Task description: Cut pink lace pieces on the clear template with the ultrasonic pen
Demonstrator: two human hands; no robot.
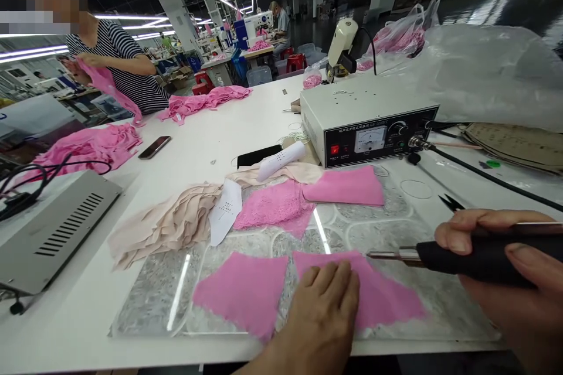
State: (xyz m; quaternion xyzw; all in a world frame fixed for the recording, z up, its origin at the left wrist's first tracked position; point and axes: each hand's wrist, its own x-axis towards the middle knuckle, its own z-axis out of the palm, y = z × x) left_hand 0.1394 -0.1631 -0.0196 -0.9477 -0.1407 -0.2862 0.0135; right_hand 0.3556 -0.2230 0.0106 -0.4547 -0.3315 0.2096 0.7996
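My left hand (328, 307) lies with its fingers pressed down on the right-hand pink fabric piece (382, 296), grasping nothing. Beside it, a second pink fabric piece (241, 290) lies flat on the grey patterned board (149, 293). My right hand (497, 258) is wrapped round a black ultrasonic hand tool (448, 255). Its thin metal tip points left, near the upper edge of the right-hand piece; I cannot tell whether it touches. Behind these lie pink lace fabric (272, 205), a folded pink stack (347, 186), layered beige pieces (171, 220) and a white paper label (226, 214).
A control box (369, 120) with a cable stands at the back right, near scissors (451, 203). Another metal box (57, 222) is at left. Phones (155, 147) and pink cloth heaps (92, 146) lie beyond. Across the table, a person in a striped top (125, 50) handles pink cloth.
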